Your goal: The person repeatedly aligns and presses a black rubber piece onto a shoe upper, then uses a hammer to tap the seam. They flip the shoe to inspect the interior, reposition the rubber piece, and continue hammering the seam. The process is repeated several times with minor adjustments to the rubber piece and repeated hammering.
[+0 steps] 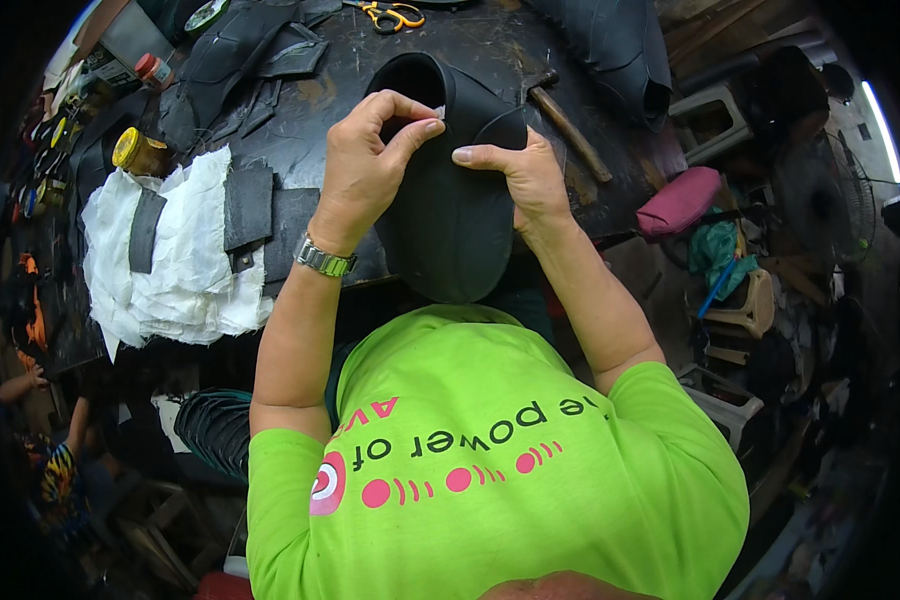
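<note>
A black boot (448, 220), smooth and leather-like, is held between my hands at the table's near edge. Its rounded toe end points toward me and its opening lies at the far end. At the rim of that opening, my left hand (370, 155) pinches a small whitish bit with thumb and forefinger; its exact kind is too small to make out. My right hand (532, 180) grips the boot's right side, thumb on top, with the other fingers mostly hidden behind it.
Right of the boot lies a hammer (570, 130); orange-handled scissors (385, 15) lie farther off. Another black boot (615, 50) is at the far right. White cloth (185, 290) with black strips and a yellow-lidded jar (140, 150) sit left. A pink pouch (678, 202) is right.
</note>
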